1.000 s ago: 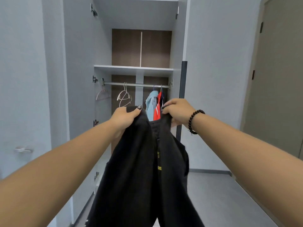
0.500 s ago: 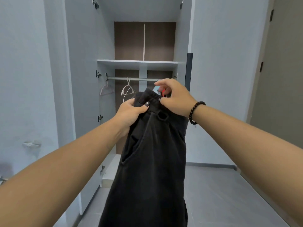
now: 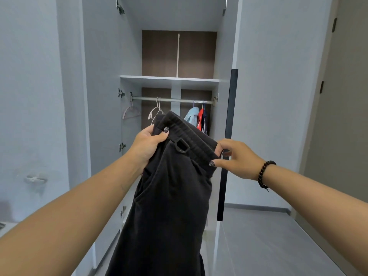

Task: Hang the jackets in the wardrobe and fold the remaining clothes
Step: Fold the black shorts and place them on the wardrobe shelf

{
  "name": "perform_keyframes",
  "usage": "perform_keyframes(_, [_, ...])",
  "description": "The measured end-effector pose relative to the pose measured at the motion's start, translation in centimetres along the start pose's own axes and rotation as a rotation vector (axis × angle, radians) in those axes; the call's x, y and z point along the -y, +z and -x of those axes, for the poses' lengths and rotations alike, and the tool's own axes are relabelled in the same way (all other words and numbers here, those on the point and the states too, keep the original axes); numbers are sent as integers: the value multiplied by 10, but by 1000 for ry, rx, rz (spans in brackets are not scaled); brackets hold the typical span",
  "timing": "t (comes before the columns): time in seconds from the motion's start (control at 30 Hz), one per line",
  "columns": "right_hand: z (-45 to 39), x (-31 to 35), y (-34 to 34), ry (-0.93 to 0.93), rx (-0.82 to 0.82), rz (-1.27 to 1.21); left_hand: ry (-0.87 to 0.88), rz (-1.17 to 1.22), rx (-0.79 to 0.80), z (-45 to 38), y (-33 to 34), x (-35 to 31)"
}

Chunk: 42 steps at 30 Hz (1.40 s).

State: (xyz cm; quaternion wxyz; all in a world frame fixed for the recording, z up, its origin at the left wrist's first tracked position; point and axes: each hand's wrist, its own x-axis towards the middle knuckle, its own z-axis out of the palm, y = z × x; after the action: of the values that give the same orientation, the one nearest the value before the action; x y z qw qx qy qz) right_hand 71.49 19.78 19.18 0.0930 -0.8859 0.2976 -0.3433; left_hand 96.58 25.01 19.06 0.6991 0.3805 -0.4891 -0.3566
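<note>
A pair of black trousers (image 3: pixel 171 196) hangs in front of me by its elastic waistband, legs dropping out of the bottom of the view. My left hand (image 3: pixel 148 145) grips the waistband's left end. My right hand (image 3: pixel 237 159) pinches the waistband's right end between thumb and fingers; a dark bead bracelet sits on that wrist. Behind the trousers stands the open wardrobe (image 3: pixel 171 80) with a metal rail (image 3: pixel 173 100). A light blue garment (image 3: pixel 192 115) and a red-and-dark one (image 3: pixel 202 120) hang at the rail's right end.
Two bare hangers (image 3: pixel 156 113) hang near the rail's middle and another one (image 3: pixel 130 112) at its left. Open wardrobe doors stand at both sides, the right one with a dark vertical edge (image 3: pixel 228 144). A grey floor (image 3: pixel 268 242) and a door (image 3: pixel 342 116) lie to the right.
My hands have spread apart along the waistband, the right one sliding right and down, so the waistband is stretched out and the hanging clothes behind it show again.
</note>
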Motion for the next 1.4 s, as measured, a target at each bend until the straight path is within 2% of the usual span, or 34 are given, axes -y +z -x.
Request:
perform_keyframes(0.13, [-10,10,-22,-38,-14,43,-59,-110,20,-3,-12,10])
perform_keyframes(0.3, [-20,21,-30,26,306,-32,-158,-142,103,-10,-24,22])
perform_keyframes(0.37, [-21,21,-29,132,457,-161,-175,-118,146,-12,-26,26])
perform_keyframes(0.43, [-22,15,-30,243,537,-237,-181,-111,188,-15,-28,29])
perform_keyframes(0.5, [-24,4,-28,337,487,-261,-182,-124,211,-17,-29,32])
perform_keyframes(0.57, [-25,-3,-19,384,390,-183,-181,-155,234,-20,-30,35])
perform_keyframes(0.7, [-37,-9,10,322,369,272,-186,-283,235,-22,-34,46])
perform_keyframes(0.9, [-61,14,51,214,343,430,-175,-368,159,-3,-71,31])
perform_keyframes(1.07, [-55,49,74,46,145,344,-86,-385,124,48,-97,-17])
perform_keyframes(1.2, [-27,70,81,27,-64,111,52,-402,106,106,-87,-48])
perform_keyframes(1.3, [8,74,86,34,-149,19,125,-401,144,160,-63,-47])
perform_keyframes(1.4, [60,68,92,14,-180,10,170,-394,157,216,-25,-17])
